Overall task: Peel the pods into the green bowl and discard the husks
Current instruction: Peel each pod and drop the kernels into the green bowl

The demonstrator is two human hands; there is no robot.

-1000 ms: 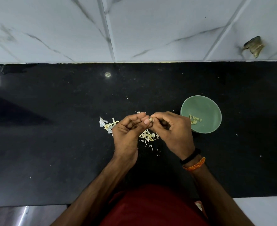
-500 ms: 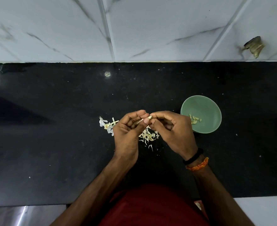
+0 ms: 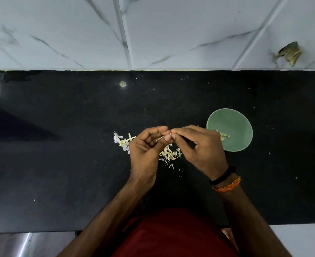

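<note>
Pod (image 3: pixel 169 134) nearly hidden, pinched between fingers of left hand (image 3: pixel 145 153) and right hand (image 3: pixel 199 151); only pale sliver shows. Husks (image 3: pixel 169 154) partly covered by hands. Black stone desk (image 3: pixel 60 164), white marble-tile wall (image 3: pixel 171 30) behind. Green bowl (image 3: pixel 232 123) just right of hands, few peeled pieces (image 3: pixel 224 135) inside. Wristbands (image 3: pixel 225 181) on right wrist.

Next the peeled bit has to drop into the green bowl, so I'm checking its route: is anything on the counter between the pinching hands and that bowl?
Nothing visible. The pod is pinched between the left hand and right hand; the green bowl sits just right of them, its opening uncovered.
</note>
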